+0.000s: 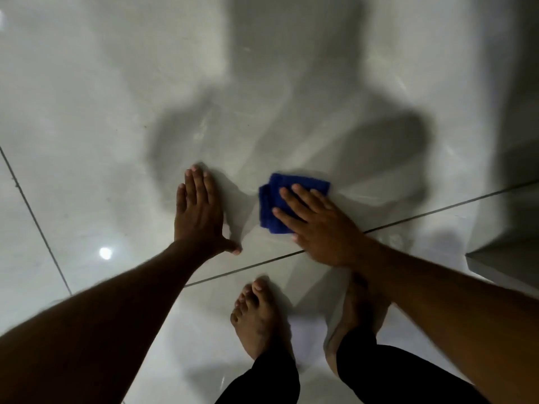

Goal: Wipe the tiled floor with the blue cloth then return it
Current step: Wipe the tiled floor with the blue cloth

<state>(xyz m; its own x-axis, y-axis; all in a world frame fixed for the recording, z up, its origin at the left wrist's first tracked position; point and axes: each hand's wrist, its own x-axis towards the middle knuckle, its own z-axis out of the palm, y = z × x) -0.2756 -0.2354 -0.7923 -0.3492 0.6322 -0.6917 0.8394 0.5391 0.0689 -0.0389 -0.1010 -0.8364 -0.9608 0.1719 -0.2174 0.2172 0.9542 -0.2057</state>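
A folded blue cloth (277, 199) lies flat on the glossy pale tiled floor (116, 126). My right hand (323, 225) presses on top of it, palm down with fingers spread, covering its near right part. My left hand (198, 214) rests flat on the bare tile to the left of the cloth, fingers together, thumb out, holding nothing. A dark grout line (437, 209) runs diagonally just under my right wrist.
My two bare feet (259, 319) stand on the tile below the hands, legs in dark trousers. Another grout line (35, 220) crosses at the left. A raised pale ledge or step (501, 258) sits at the right edge. My shadow darkens the floor ahead.
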